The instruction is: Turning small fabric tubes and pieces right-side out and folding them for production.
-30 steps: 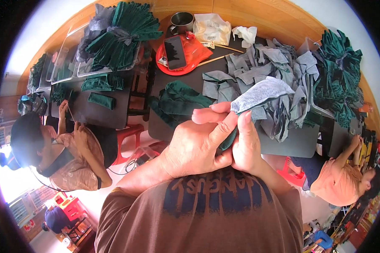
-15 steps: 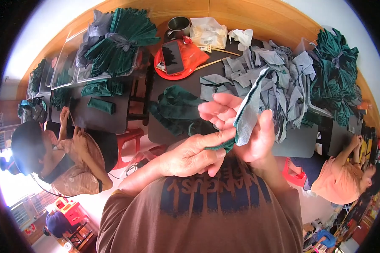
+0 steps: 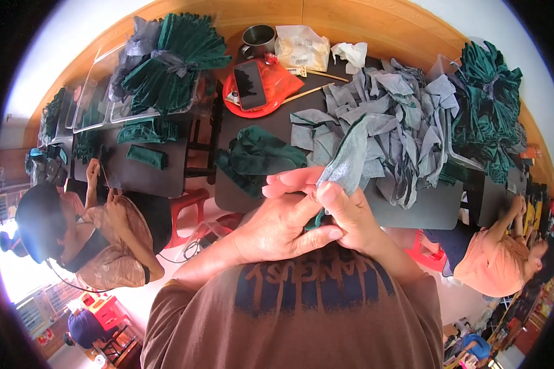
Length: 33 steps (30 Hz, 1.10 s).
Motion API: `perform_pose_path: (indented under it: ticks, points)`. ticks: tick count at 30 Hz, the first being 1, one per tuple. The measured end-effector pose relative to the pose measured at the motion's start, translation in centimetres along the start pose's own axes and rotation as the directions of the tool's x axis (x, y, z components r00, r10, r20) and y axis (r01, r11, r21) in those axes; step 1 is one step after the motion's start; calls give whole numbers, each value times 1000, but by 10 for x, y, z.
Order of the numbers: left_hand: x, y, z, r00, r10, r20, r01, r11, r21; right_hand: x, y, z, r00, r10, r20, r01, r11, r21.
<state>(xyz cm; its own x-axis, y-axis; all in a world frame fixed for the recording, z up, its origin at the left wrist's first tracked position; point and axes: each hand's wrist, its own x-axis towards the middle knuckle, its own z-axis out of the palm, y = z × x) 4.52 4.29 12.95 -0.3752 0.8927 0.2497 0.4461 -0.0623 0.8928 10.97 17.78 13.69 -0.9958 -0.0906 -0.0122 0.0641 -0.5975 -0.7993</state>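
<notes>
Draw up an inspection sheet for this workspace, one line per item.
Surface: table, dark top, partly covered by cloth and small items.
Work pieces: strip, grey with a green side, in the hands; grey pile behind it; green cloth left of the pile.
Clutter: phone and red bag on a red plate; cup, packet, tissue and two sticks nearby.
Hands: left hand and right hand together, both closed on the strip.
Cables: dark cable looped below table height, left of the person.
Surroundings: one co-worker left, another right; tied green bundles on both sides.
</notes>
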Motion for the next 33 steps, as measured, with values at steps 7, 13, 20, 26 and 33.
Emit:
perform_pose_path:
  ticks: [7, 13, 20, 26, 33]
  points:
    - [3, 2, -8, 999, 32, -17, -34, 985, -167, 0, 2, 1, 1000, 20, 18, -21, 999, 43]
    - [2, 12, -9, 973, -224, 54, 227, 894, -386, -1, 2, -20, 999, -36, -39, 39, 997, 67]
    - [-6, 6, -3, 924, -328, 195, 382, 777, -501, -3, -8, -11, 981, 79, -178, -53, 988, 147]
    - [-8, 9, 1, 917, -303, 261, 390, 538, -747, -3, -4, -3, 987, 135, -90, -130, 990, 63]
    - [-10, 6, 0, 932, -262, 251, 347, 444, -826, -2, 3, -3, 989, 140, 37, -141, 990, 30]
